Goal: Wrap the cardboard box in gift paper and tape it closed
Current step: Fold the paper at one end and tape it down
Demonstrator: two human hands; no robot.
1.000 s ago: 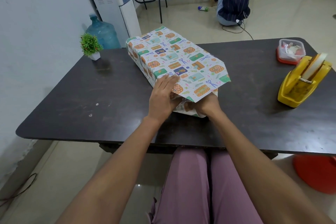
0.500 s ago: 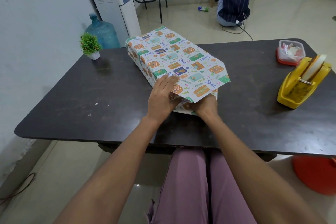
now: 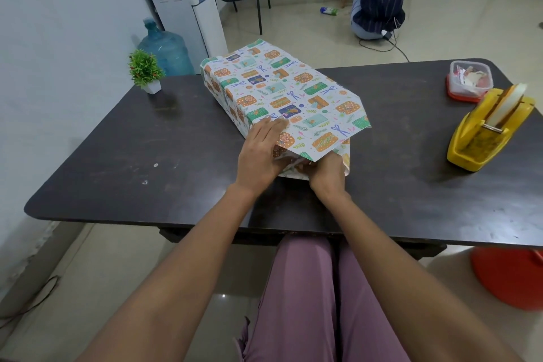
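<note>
The paper-covered box (image 3: pixel 273 91) lies on the desk (image 3: pixel 147 156). The left hand (image 3: pixel 260 153) rests flat on its near corner. The right hand (image 3: pixel 326 175) reaches under the overhanging paper flap (image 3: pixel 320 141); its fingers are hidden.

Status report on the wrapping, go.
Left hand flat on wrapped box. Right hand tucked under near-end flap, fingers hidden. Tape dispenser untouched at right. Nothing blocking.

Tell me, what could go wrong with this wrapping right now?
The top flap looks untaped, so it may spring up if the left hand lifts. The tape dispenser sits away to the right; reaching it means freeing a hand. The right hand, tucked under the flap, could crumple or tear the paper.
</note>
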